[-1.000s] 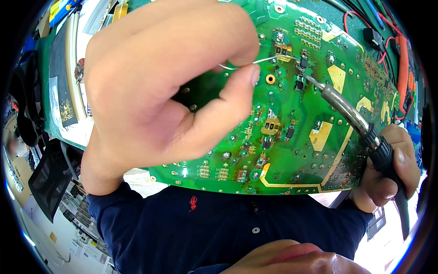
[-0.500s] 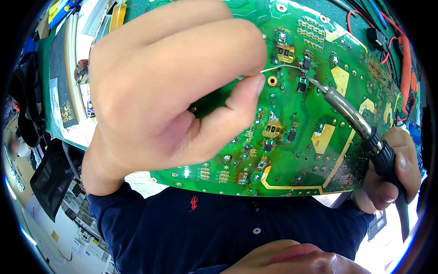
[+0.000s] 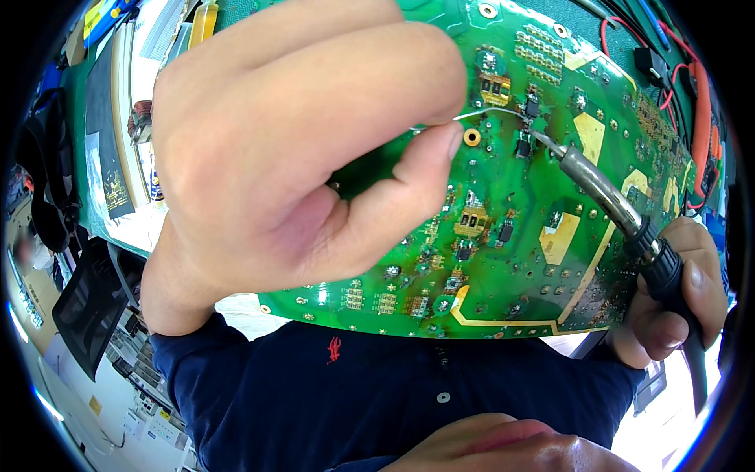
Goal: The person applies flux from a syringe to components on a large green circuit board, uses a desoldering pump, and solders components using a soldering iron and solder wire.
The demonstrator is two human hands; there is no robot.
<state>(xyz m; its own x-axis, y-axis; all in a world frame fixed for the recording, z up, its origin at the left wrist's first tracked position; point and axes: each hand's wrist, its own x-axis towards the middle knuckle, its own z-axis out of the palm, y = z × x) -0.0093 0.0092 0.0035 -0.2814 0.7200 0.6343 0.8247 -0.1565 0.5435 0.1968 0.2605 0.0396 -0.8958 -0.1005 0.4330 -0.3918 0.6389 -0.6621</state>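
A large green circuit board (image 3: pixel 503 259) fills the middle of the view, brown-stained at its right side. Above its left part, my left hand (image 3: pixel 307 149) pinches a thin strand of solder wire (image 3: pixel 491 110) between thumb and forefinger. The wire's free end reaches a small black chip (image 3: pixel 532 105) on the board. My right hand (image 3: pixel 684 291) grips a soldering iron (image 3: pixel 602 191) by its black handle. The iron's tip points left and up, at the small parts just below the wire's end; whether it touches them I cannot tell. My left hand hides the board's left part.
Red and black cables (image 3: pixel 696 118) lie at the far right. On the far left stand a copper coil (image 3: pixel 141 122) and an amber-filled syringe or tube (image 3: pixel 203 25), next to papers on a green mat (image 3: pixel 75 102). A black chair-like panel (image 3: pixel 93 307) is at lower left.
The board appears shifted very slightly right. My left hand and the wire have edged a little right and up, while the iron stays almost where it was.
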